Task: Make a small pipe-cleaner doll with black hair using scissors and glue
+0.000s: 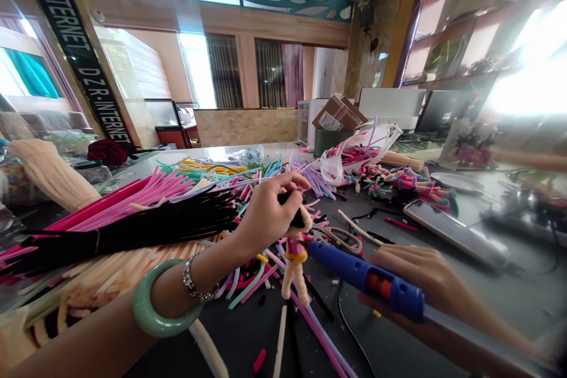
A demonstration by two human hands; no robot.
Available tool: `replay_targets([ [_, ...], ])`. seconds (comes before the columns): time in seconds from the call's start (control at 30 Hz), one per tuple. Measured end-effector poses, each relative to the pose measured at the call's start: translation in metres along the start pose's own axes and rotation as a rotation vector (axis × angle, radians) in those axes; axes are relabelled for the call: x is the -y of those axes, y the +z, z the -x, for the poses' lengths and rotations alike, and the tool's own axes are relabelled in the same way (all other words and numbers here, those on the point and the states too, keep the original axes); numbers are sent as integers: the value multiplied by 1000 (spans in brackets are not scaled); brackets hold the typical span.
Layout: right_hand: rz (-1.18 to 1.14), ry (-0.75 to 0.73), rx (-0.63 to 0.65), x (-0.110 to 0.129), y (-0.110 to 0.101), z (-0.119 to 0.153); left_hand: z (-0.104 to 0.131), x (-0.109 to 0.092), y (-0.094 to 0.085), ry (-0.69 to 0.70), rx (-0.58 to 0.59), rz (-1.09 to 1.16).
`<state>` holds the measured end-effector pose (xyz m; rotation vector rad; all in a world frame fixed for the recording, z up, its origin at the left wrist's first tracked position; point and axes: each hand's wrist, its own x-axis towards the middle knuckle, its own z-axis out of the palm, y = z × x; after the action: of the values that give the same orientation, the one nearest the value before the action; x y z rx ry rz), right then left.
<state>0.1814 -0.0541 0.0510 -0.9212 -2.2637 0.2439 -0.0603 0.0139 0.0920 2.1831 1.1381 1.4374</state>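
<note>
A small pipe-cleaner doll (295,257) hangs upright from my left hand (270,209), whose fingers are closed round its black-topped head. The doll has a pink body, a yellow band at the waist and two cream legs. My right hand (411,274) is wrapped round a blue hot glue gun (358,271), partly hidden behind it. The gun's nozzle points left and lies close to the doll's upper body; whether they touch I cannot tell. Scissors (343,240) lie on the dark table (381,342) just behind the gun.
Bundles of black (163,221), pink (128,198) and cream pipe cleaners lie at the left. Loose coloured stems and scraps spread across the middle. A phone (449,230) rests at the right, near finished dolls (411,183) and a plastic bag (336,162). A dark cable crosses the front.
</note>
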Motion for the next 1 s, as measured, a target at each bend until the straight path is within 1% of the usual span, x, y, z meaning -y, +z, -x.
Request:
replay_targets([
  [0.07,225,-155,-7,5,2,0,0,-2,0,-42,13,-45],
  [0.1,291,-200,-28,7,3,0,1,-2,0,-59,19,-69],
  [0.17,346,-231,-58,11,5,1,1,-2,0,-72,26,-113],
  [0.3,353,-212,-36,13,6,3,-1,4,1,-71,39,-159],
  [0.43,322,-173,-13,7,5,2,-2,10,2,-58,59,-190],
  [0.6,354,-164,7,1,5,2,-2,15,2,3,123,-236],
  [0.73,367,-129,35,6,5,2,-3,18,2,20,171,-268],
  [0.9,375,-225,24,13,5,1,-1,14,2,138,253,-281],
  [1.0,400,-230,16,13,5,0,0,13,2,150,255,-251],
])
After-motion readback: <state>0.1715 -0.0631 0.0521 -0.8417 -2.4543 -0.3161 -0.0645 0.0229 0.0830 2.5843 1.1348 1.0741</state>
